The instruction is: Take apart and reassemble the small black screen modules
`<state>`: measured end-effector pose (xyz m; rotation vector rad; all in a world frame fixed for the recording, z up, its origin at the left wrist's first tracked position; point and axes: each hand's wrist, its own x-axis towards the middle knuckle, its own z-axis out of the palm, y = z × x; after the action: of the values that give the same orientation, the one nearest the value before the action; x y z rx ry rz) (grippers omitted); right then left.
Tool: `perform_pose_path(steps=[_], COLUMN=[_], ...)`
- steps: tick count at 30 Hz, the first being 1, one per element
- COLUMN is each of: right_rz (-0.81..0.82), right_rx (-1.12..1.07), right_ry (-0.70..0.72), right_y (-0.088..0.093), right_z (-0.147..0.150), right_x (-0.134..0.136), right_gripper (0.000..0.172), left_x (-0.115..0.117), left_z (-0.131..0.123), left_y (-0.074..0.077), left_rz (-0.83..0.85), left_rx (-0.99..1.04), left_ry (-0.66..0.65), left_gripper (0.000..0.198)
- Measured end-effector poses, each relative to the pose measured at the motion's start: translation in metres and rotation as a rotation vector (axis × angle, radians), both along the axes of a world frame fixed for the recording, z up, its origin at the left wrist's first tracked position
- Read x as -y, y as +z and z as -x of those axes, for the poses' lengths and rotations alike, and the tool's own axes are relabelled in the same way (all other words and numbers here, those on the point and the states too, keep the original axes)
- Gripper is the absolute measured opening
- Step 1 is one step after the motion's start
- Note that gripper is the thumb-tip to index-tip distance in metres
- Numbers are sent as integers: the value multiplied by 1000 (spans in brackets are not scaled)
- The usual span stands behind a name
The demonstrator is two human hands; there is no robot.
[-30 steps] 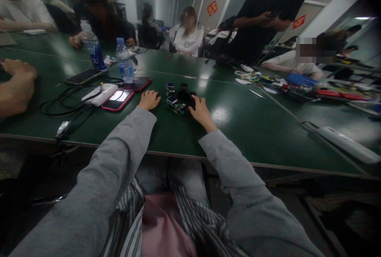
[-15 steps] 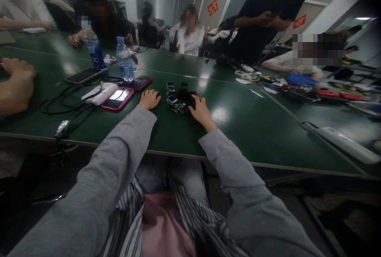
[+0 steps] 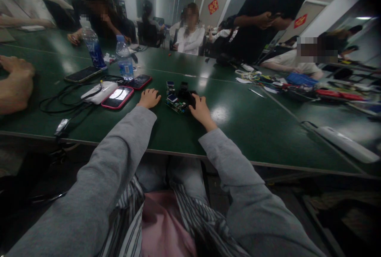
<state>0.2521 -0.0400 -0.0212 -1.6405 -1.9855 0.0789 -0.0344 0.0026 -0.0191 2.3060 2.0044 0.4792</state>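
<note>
My left hand [image 3: 149, 98] lies palm down on the green table [image 3: 178, 134], fingers apart and holding nothing. Just right of it sit circuit boards with small screens [image 3: 172, 99], and beside them a black device [image 3: 184, 87] whose kind I cannot make out. On the right side of this group, my right hand [image 3: 201, 108] rests with its fingers spread, the fingertips at the edge of a dark part; whether they touch it is unclear. Left of my left hand lie a phone in a pink case [image 3: 118, 97] and a second red-edged phone [image 3: 141, 82].
Two plastic bottles, one dark blue-labelled [image 3: 93, 46] and one light blue [image 3: 125, 58], stand at the left. A white power bank [image 3: 99, 92] lies among black cables. Cables and tools [image 3: 300, 84] are heaped at the right, near a white power strip [image 3: 347, 144]. Several people surround the table.
Both of my hands stay where they were, and the boards have not moved. A seated person at the back left has raised a hand toward the head.
</note>
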Motion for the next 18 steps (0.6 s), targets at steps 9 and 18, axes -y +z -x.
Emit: perform_pose_path(steps=[9, 18], right_rz=[-10, 27], right_rx=[-1, 40], right_ry=[9, -6], right_y=[-2, 3], right_z=[-2, 0], right_x=[-1, 2], right_gripper=[64, 65], left_x=[-1, -2], left_z=[1, 1], left_y=[-1, -1], left_rz=[1, 1], left_rx=[-7, 1], left_ry=[-8, -5], left_gripper=[56, 56])
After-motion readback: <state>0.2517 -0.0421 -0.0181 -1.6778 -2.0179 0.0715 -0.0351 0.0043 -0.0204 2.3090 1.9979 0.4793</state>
